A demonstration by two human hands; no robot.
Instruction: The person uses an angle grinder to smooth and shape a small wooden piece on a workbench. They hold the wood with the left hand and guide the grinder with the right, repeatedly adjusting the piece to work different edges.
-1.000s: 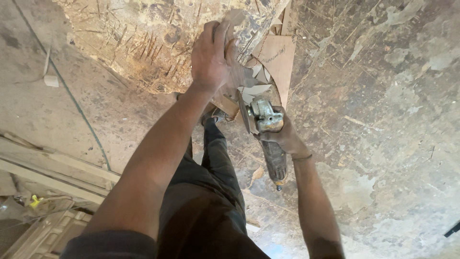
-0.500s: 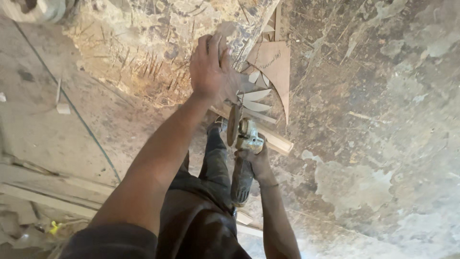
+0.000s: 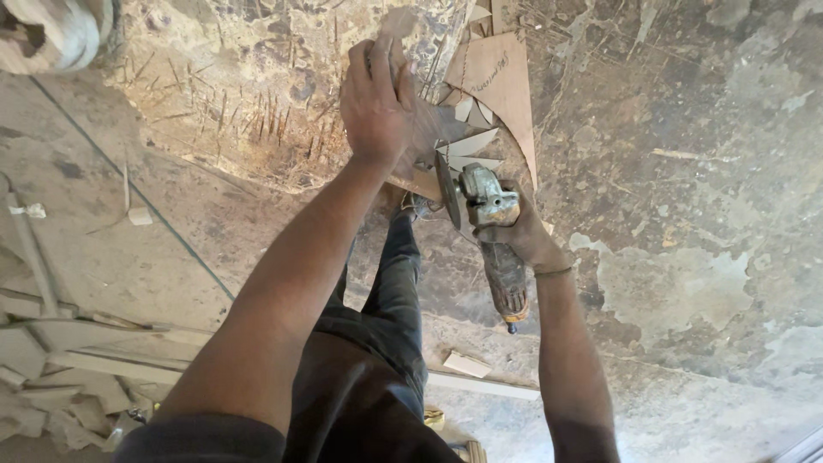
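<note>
Left hand (image 3: 375, 103) lies flat, fingers together, pressing a thin board (image 3: 429, 150) onto the dusty floor (image 3: 686, 214). Right hand (image 3: 525, 231) grips the angle grinder (image 3: 490, 225), fingers wrapped around its body, disc at the board's right edge beside cut scraps (image 3: 497, 86).

Two hands (image 3: 377, 103), one angle grinder (image 3: 493, 231), several cut triangular stone offcuts (image 3: 471, 141).

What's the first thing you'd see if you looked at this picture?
The right hand grips a grinder in the middle, its disc against a flat brown piece. Beside it, the left hand presses on that piece. All around lies a stained, dusty floor.
</note>
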